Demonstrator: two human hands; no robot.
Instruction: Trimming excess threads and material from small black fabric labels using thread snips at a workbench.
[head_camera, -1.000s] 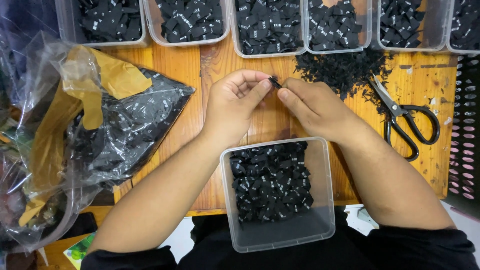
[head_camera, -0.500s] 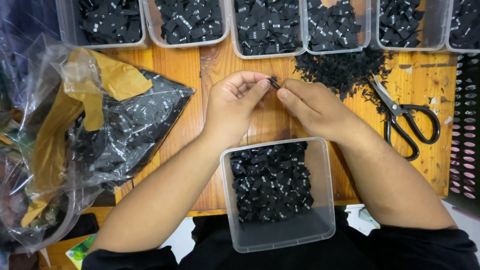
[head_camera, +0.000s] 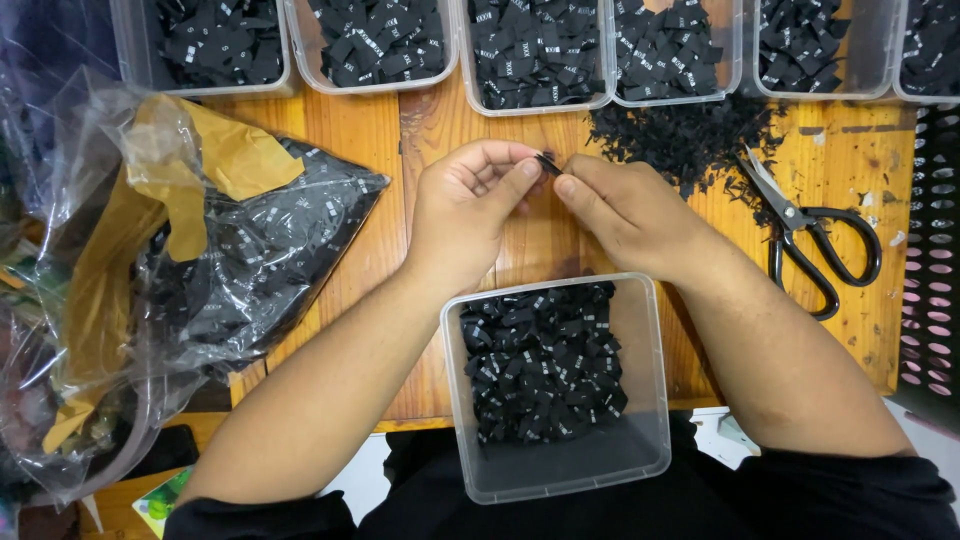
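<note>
My left hand (head_camera: 468, 212) and my right hand (head_camera: 625, 208) meet over the wooden table (head_camera: 360, 140), both pinching one small black fabric label (head_camera: 547, 163) between thumb and fingers. Just below my hands, at the table's near edge, stands a clear plastic tub (head_camera: 640, 330) holding many black labels (head_camera: 540, 360) with small white marks. A loose heap of black label scraps (head_camera: 690, 140) lies right beyond my right hand.
Black-handled scissors (head_camera: 810, 240) lie shut to the right. Several clear tubs of black labels (head_camera: 540, 55) line the far edge. A crumpled clear plastic bag with yellow-brown paper and more labels (head_camera: 200, 260) fills the left. A dark perforated tray (head_camera: 935, 260) sits at the right edge.
</note>
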